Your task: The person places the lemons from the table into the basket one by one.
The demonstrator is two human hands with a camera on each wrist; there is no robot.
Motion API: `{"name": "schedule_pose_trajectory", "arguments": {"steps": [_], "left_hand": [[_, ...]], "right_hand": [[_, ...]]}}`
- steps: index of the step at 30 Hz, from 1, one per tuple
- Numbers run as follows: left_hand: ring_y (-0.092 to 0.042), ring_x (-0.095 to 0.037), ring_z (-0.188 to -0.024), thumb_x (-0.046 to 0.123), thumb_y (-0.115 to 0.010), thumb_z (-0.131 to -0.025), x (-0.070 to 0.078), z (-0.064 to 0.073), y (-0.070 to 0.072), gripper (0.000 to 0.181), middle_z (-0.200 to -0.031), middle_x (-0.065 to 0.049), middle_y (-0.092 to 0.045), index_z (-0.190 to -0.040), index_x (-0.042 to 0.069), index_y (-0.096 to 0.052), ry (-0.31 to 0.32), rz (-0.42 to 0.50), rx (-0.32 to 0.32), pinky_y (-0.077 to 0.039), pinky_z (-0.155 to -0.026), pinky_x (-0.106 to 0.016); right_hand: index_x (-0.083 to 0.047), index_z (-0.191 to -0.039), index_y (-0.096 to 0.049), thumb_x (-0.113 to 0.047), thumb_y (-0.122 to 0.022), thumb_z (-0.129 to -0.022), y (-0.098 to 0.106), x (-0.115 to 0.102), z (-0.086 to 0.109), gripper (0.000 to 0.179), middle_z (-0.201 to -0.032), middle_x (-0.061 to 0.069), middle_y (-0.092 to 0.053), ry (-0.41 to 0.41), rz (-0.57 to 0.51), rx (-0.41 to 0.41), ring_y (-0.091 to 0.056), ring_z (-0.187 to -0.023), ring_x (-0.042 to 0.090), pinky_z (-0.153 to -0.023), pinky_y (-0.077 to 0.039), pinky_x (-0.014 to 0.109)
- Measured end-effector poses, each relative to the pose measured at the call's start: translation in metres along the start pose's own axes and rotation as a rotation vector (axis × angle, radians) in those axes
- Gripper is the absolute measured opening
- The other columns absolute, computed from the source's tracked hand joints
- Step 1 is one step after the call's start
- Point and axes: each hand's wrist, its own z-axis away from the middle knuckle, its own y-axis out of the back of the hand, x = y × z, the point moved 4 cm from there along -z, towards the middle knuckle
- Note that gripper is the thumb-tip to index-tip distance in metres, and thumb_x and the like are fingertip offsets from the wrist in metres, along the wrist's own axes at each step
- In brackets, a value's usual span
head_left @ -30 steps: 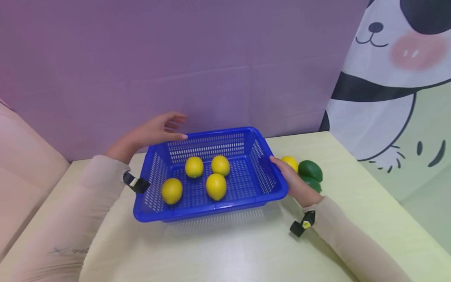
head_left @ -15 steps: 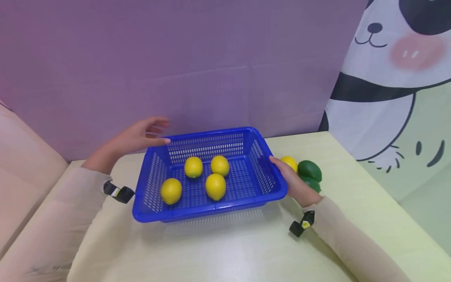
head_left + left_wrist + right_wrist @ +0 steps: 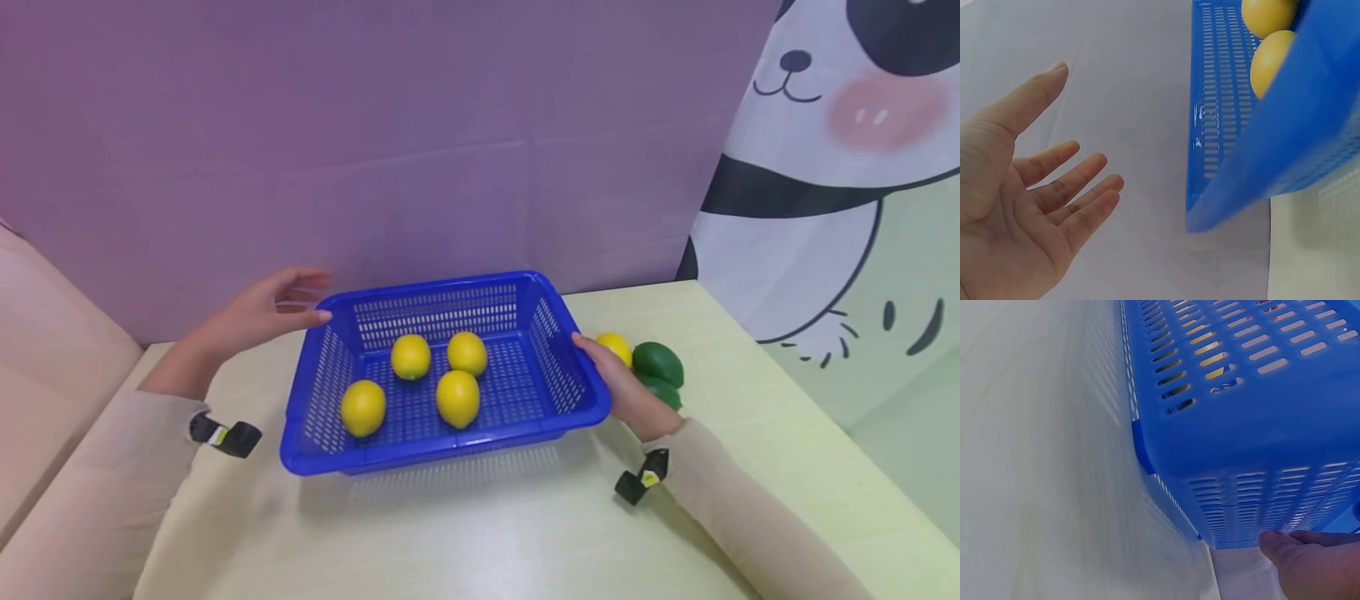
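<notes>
Currently, the right hand (image 3: pixel 621 382) is gripping a slotted, rectangular blue plastic basket (image 3: pixel 450 448) of rounded yellow fruits (image 3: pixel 457 399); the left hand (image 3: pixel 266 315) is hovering empty, fingers relaxed.

Purple backdrop (image 3: pixel 375 150): at 12 o'clock, faintly creased
Panda picture (image 3: pixel 810 187): at 2 o'clock, black and white, pink-cheeked
Pale side panel (image 3: pixel 52 375): at 9 o'clock
Tabletop (image 3: pixel 465 542): light-coloured, shiny at 6 o'clock

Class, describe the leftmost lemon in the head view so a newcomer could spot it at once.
At the pale table, find the blue basket and look toward its front left corner. The lemon there is closest to the basket's left side, while the other three lemons lie farther right.
</notes>
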Motion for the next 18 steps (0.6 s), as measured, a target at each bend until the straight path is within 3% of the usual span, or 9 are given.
{"name": "schedule_pose_trajectory", "arguments": {"steps": [18], "left_hand": [[-0.039, -0.045, -0.124, 0.029, -0.061, -0.092, -0.036, 0.018, -0.003, 0.068, -0.141, -0.027, -0.037, -0.144, -0.001, -0.028, 0.036, 0.021, 0.037, -0.037, -0.097, -0.059]], "right_hand": [[-0.003, -0.149, -0.010, -0.043, -0.028, -0.101, -0.001, 0.001, 0.000, 0.065, -0.108, 0.000, -0.054, 0.008, -0.029, -0.003, -0.053, -0.095, 0.012, -0.085, -0.045, 0.025]]}}
